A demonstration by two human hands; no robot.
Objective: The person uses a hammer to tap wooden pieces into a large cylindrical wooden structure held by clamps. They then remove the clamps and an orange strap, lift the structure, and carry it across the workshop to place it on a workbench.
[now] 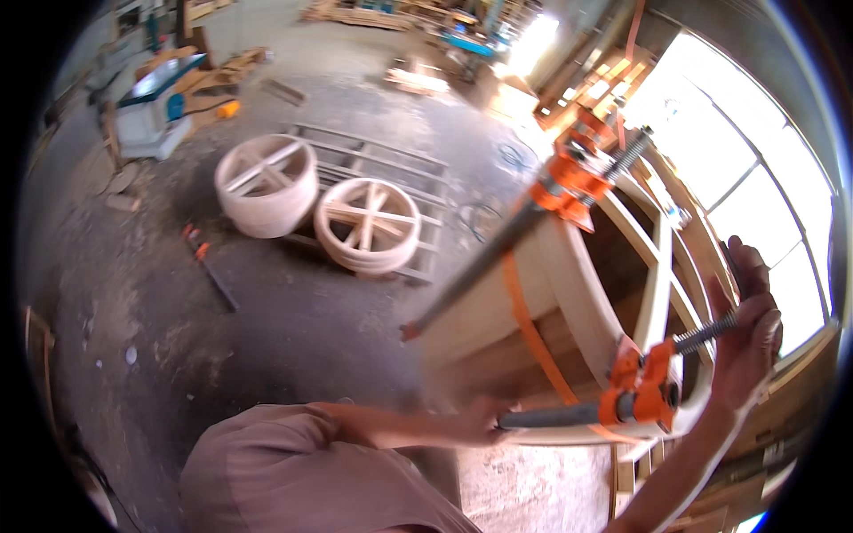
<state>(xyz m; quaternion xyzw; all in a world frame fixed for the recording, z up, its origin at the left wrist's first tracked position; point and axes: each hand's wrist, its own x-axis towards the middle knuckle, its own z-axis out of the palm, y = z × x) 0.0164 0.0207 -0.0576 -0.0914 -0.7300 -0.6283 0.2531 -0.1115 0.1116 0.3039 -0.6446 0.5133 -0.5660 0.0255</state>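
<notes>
A large round wooden drum point(569, 284) with pale crossed spokes on its upper face stands tilted in front of me, an orange strap point(538, 333) around its side. An orange-headed pipe clamp point(635, 391) lies across its near side. My left hand point(480, 421), somewhat blurred, is closed around the grey pipe of this clamp. At the other end, my right hand point(746, 329) is at the threaded screw, thumb and fingers around its dark handle. Farther off, a second orange pipe clamp point(573, 178) spans the drum, its pipe running down to the left.
Two round wooden frames with crossed spokes, a taller one point(267, 191) and a lower one point(367, 226), rest on a slatted rack point(355, 155). Another orange clamp point(209, 266) lies on the floor at left. Timber stacks point(418, 78) lie farther back; a bright window point(746, 160) is at right.
</notes>
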